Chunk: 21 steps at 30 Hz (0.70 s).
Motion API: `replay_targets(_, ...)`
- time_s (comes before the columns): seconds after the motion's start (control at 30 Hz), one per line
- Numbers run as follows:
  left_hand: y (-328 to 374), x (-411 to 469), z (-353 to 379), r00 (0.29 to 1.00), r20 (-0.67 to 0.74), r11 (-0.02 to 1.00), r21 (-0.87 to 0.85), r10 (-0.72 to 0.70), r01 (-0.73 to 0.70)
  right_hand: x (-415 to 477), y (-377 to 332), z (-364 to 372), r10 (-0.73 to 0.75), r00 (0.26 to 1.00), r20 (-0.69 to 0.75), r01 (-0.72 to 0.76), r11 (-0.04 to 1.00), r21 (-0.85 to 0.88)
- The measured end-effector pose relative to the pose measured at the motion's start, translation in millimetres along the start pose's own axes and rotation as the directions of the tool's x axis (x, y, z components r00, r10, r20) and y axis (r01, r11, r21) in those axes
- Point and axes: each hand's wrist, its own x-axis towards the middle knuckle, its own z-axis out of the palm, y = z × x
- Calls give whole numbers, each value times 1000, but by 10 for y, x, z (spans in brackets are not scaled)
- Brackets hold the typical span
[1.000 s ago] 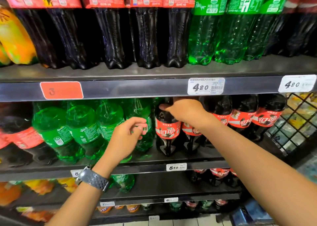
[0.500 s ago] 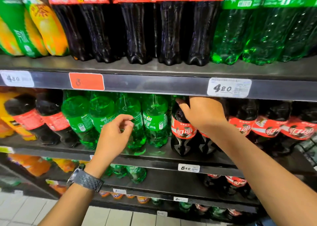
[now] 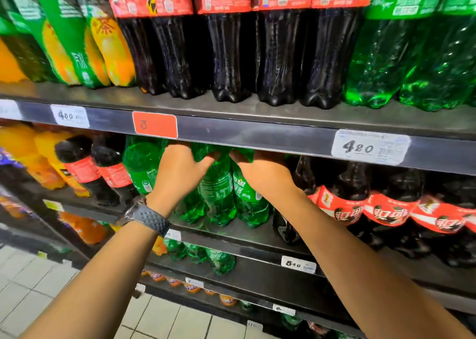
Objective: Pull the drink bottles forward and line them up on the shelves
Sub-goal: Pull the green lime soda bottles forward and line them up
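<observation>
Just below the red tag (image 3: 154, 125), the left hand (image 3: 180, 170) curls round the top of a green bottle (image 3: 217, 194). The right hand (image 3: 261, 175) grips the next bottle (image 3: 248, 198). Both bottles stand on the shelf (image 3: 244, 251).

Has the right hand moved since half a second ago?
Yes. The right hand went left, away from the 4.20 price tag, onto a green bottle.
</observation>
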Motion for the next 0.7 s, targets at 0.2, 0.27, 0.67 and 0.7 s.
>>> replay_targets(0.2,-35,206,112,978,202,978,189,55,-94,135,-4,118,5,987,-158,-28,990,-142)
replay_targets(0.27,-87,248,154,977,165,974,162,133,-160,164,-10,127,21,984,-176,-51,984,-168)
replay_targets(0.67,-284,633,-24,622,781,972,99,57,-213,194,-28,-121,249,928,279,-260,966,2)
replay_targets(0.7,-266,602,-14,609,790,982,56,68,-181,188,-35,-123,259,943,209,-264,965,-8)
